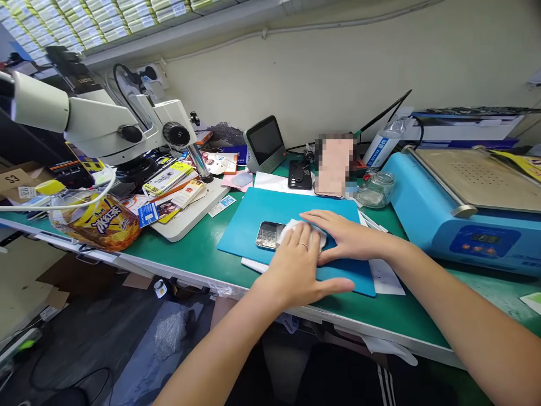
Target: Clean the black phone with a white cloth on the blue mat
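A phone [266, 235] with a dark, shiny face lies flat on a blue mat [253, 208]. My left hand [298, 262] presses a crumpled white wipe [289, 226] onto it with the fingertips, its thumb stretched out to the right. From the other side, my right hand [344, 237] steadies the phone's right end between thumb and fingers. The hands and the wipe cover that end, so only the left part of the phone shows.
A microscope [105, 127] stands left, near a large bottle of brown drink [101, 223]. Behind the mat are a black phone [300, 175], a smart display [266, 144] and a glass jar [376, 190]. A blue heating plate machine [443, 220] sits at right.
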A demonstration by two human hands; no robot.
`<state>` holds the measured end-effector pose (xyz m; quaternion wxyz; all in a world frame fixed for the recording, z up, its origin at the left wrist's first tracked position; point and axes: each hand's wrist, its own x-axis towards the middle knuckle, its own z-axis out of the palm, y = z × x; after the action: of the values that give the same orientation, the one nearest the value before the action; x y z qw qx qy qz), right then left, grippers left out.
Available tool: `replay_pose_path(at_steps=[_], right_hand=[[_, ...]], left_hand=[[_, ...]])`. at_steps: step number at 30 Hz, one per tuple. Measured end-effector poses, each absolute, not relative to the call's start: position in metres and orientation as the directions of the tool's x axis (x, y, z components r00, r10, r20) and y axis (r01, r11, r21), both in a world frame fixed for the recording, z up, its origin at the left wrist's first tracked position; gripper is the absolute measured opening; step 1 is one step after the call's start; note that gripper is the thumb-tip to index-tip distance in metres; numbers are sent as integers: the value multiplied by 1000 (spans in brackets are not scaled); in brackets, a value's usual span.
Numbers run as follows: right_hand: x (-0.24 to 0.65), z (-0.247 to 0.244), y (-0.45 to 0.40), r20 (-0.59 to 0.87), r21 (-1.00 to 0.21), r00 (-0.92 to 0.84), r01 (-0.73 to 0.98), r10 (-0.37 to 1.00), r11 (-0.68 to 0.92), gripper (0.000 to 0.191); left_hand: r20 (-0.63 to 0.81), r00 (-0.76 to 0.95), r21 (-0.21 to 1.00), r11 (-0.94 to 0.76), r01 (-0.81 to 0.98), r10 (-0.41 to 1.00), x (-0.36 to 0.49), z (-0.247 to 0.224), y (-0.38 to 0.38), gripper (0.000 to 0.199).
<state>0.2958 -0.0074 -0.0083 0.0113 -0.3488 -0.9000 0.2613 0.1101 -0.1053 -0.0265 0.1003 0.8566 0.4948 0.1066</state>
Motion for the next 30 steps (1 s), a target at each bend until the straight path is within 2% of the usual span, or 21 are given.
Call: replay_pose_path(at_steps=[6, 11, 16, 23, 27, 30], right_hand=[[296, -9, -7, -194, -464, -739, 648, 645, 603, 112], [295, -6, -9, -200, -464, -734, 655, 649, 597, 117], [295, -6, -8, -193, -453, -743, 647, 641, 614, 115], [296, -10, -6, -184, -461, -744, 642, 642, 612, 110], [297, -12, -6, -173, -474, -746, 636, 644, 609, 110], [296, -10, -7, -194, -467, -738, 649, 647, 600, 116]], left_hand=[[126, 525, 275, -538, 797, 842, 90, -27, -121, 101], [92, 399, 223, -409, 885, 912, 54, -33, -118, 94], [98, 330, 191, -343, 920, 939, 69, -35, -107, 102], [116, 459, 234, -474, 849, 881, 117, -29, -114, 108], [112, 485, 232, -498, 836, 867, 104, -30, -128, 105], [106, 444, 208, -456, 865, 890, 78, -33, -130, 102]])
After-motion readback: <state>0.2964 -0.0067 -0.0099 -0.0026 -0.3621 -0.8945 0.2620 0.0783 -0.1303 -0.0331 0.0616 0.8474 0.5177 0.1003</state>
